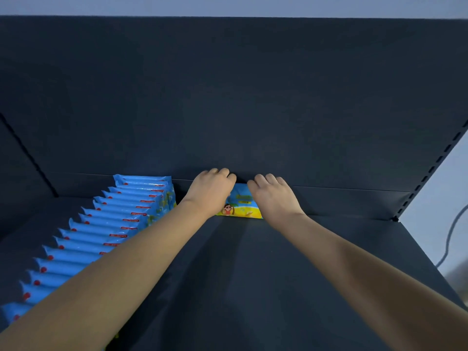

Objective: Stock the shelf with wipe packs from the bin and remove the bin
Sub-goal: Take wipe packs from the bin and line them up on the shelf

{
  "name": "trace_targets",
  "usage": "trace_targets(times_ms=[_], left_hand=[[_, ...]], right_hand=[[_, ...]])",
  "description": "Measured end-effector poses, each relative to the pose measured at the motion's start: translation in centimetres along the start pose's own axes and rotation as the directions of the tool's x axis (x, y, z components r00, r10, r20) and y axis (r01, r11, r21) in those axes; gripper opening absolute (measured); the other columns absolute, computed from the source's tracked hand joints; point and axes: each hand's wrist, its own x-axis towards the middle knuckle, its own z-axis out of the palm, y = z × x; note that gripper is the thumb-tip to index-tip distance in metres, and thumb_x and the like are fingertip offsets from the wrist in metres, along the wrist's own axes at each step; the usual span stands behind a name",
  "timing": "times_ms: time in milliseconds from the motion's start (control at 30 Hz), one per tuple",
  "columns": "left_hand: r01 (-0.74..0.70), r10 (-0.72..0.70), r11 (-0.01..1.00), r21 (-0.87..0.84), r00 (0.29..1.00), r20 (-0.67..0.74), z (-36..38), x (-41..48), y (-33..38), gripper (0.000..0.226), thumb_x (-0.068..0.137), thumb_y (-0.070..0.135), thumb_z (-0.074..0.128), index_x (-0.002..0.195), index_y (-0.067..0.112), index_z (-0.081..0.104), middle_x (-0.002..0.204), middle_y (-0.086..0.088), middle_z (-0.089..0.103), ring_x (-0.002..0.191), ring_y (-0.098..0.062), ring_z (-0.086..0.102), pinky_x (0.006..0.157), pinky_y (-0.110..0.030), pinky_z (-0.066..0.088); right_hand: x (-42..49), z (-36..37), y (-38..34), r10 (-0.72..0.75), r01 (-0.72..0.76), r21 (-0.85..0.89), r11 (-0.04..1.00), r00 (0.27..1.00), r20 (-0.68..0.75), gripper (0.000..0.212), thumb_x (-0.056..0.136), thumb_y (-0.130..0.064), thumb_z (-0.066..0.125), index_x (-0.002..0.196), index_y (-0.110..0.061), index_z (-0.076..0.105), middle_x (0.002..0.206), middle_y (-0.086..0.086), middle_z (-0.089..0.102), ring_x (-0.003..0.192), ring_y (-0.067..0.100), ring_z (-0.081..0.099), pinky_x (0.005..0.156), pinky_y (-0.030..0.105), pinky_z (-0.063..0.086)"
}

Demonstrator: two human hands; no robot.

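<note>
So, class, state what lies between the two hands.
In the head view, one wipe pack stands upright between the left hand and the right hand; both grip its top edge.

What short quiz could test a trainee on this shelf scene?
1. True or false: the left hand and the right hand both hold one pack.
2. Where does the row of packs lie from that pack? A left, B right, C on top.
3. Fill in: the held pack stands at the ___ of the shelf.
Key: 1 true; 2 A; 3 back.
</note>
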Motion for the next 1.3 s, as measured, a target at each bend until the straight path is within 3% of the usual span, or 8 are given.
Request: trace_targets(times_ms=[133, 300, 433, 567, 733, 900, 1067, 1300], left_hand=[[-0.003, 0.002, 1.000, -0.016, 0.999, -0.043, 0.2, -0.7, 0.2, 0.025, 0.087, 0.016, 0.061, 0.109, 0.015, 0.049, 0.108, -0.001, 0.052, 0.094, -0.019, 0.054, 0.071, -0.027, 0.039], [0.004, -0.005, 1.000, -0.009, 0.997, -0.077, -1.3, -1.5, -1.1, 0.028, 0.093, 0.035, 0.051, 0.113, 0.016, 0.049, 0.111, 0.000, 0.053, 0.100, -0.020, 0.054, 0.080, -0.030, 0.041], [0.090, -0.088, 0.995, 0.042, 0.995, -0.046, -3.1, -2.9, -3.3, 0.039, 0.090, 0.044, 0.050, 0.118, 0.016, 0.051, 0.114, -0.002, 0.055, 0.106, -0.023, 0.054, 0.086, -0.034, 0.040], [0.174, -0.171, 0.981, 0.086, 0.985, -0.035, -4.5, -5.4, -5.9, 0.040, 0.088, 0.044, 0.052, 0.116, 0.015, 0.052, 0.114, -0.002, 0.056, 0.106, -0.024, 0.053, 0.087, -0.034, 0.039], [0.192, -0.193, 0.975, 0.110, 0.981, -0.006, -4.8, -7.9, -7.5, 0.040, 0.089, 0.042, 0.051, 0.118, 0.015, 0.051, 0.115, -0.002, 0.055, 0.106, -0.023, 0.053, 0.087, -0.033, 0.039], [0.183, -0.185, 0.977, 0.107, 0.983, 0.010, -4.0, -8.5, -7.4, 0.042, 0.090, 0.041, 0.051, 0.123, 0.014, 0.049, 0.117, -0.002, 0.055, 0.108, -0.022, 0.053, 0.088, -0.033, 0.040], [0.140, -0.143, 0.987, 0.078, 0.989, 0.034, -2.7, -7.9, -6.4, 0.042, 0.090, 0.038, 0.052, 0.125, 0.014, 0.047, 0.118, -0.003, 0.054, 0.109, -0.024, 0.052, 0.091, -0.034, 0.039], [0.111, -0.113, 0.994, 0.023, 0.990, 0.086, -0.6, -5.5, -3.9, 0.068, 0.084, 0.032, 0.062, 0.142, 0.019, 0.029, 0.128, -0.005, 0.049, 0.113, -0.025, 0.051, 0.091, -0.036, 0.039]], right_hand=[[-0.4, 0.0, 0.0, 0.010, -0.011, -0.038, 0.999, 1.000, -0.018, 0.071, 0.070, 0.007, 0.064, 0.135, -0.007, 0.040, 0.125, 0.010, 0.048, 0.105, 0.028, 0.050, 0.086, 0.034, 0.041], [0.1, 0.0, -0.2, 0.035, -0.039, -0.115, 0.993, 0.999, -0.041, 0.068, 0.045, -0.016, 0.089, 0.108, -0.015, 0.063, 0.093, 0.001, 0.061, 0.077, 0.020, 0.059, 0.063, 0.030, 0.047], [0.9, -1.6, -1.5, -0.015, 0.014, -0.017, 1.000, 0.999, -0.028, 0.048, 0.088, -0.034, 0.060, 0.131, -0.018, 0.043, 0.121, 0.001, 0.049, 0.106, 0.023, 0.051, 0.087, 0.033, 0.041], [1.1, -2.5, -2.8, -0.012, 0.012, 0.001, 1.000, 0.999, 0.045, 0.060, 0.085, -0.044, 0.062, 0.133, -0.019, 0.036, 0.127, 0.001, 0.044, 0.113, 0.022, 0.046, 0.090, 0.034, 0.040], [1.0, -0.3, -3.1, 0.029, 0.007, -0.195, 0.981, 0.982, 0.184, 0.078, 0.080, -0.031, 0.071, 0.141, -0.012, 0.026, 0.130, 0.004, 0.041, 0.112, 0.021, 0.048, 0.084, 0.032, 0.044], [2.0, 1.7, -3.6, 0.018, -0.001, -0.329, 0.944, 0.999, 0.046, 0.081, 0.036, -0.018, 0.090, 0.111, -0.010, 0.062, 0.094, 0.003, 0.058, 0.073, 0.020, 0.054, 0.052, 0.032, 0.040], [2.6, 1.5, -5.6, -0.012, 0.004, -0.350, 0.937, 1.000, -0.019, 0.072, 0.035, -0.004, 0.061, 0.107, -0.014, 0.065, 0.094, 0.000, 0.060, 0.074, 0.018, 0.056, 0.051, 0.030, 0.040], [2.4, 1.7, -5.0, -0.009, -0.002, -0.291, 0.957, 0.999, -0.038, 0.088, 0.035, -0.018, 0.087, 0.119, -0.007, 0.061, 0.096, 0.005, 0.062, 0.080, 0.022, 0.059, 0.054, 0.033, 0.045]])
